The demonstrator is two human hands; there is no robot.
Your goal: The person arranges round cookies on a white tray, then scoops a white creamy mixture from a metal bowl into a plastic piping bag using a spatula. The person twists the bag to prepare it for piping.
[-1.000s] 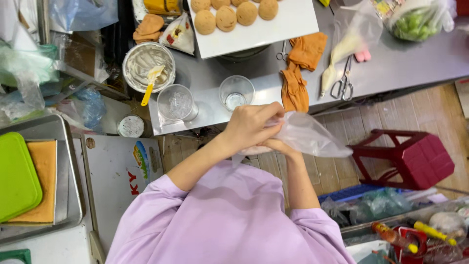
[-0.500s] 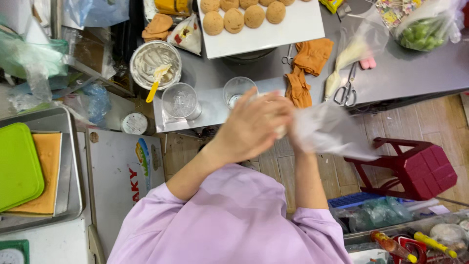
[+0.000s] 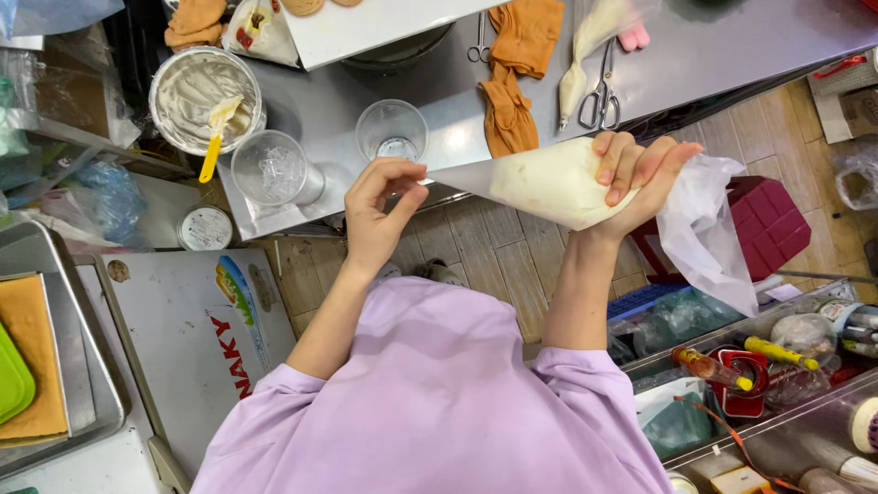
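Note:
I hold a clear plastic piping bag [image 3: 540, 183] filled with pale cream, lying sideways in front of my chest. My right hand [image 3: 636, 174] grips its wide end, where loose plastic [image 3: 709, 229] hangs down. My left hand [image 3: 380, 210] pinches the narrow tip between thumb and fingers. Just beyond the tip, two clear plastic cups [image 3: 391, 131] [image 3: 272, 170] stand near the edge of the steel counter [image 3: 732, 55]. A metal bowl of cream [image 3: 203, 87] with a yellow spatula [image 3: 216, 137] sits at the counter's left end.
Scissors [image 3: 599, 87], orange cloths [image 3: 517, 64], a second filled piping bag [image 3: 594, 41] and a white tray of round cakes [image 3: 366, 32] lie on the counter. A red stool [image 3: 777, 233] stands on the wooden floor to the right. Trays are at left, bottles at lower right.
My hands have moved apart: the bag, bunched together before, is now stretched out sideways, with my left hand at the tip and my right hand around the wide end.

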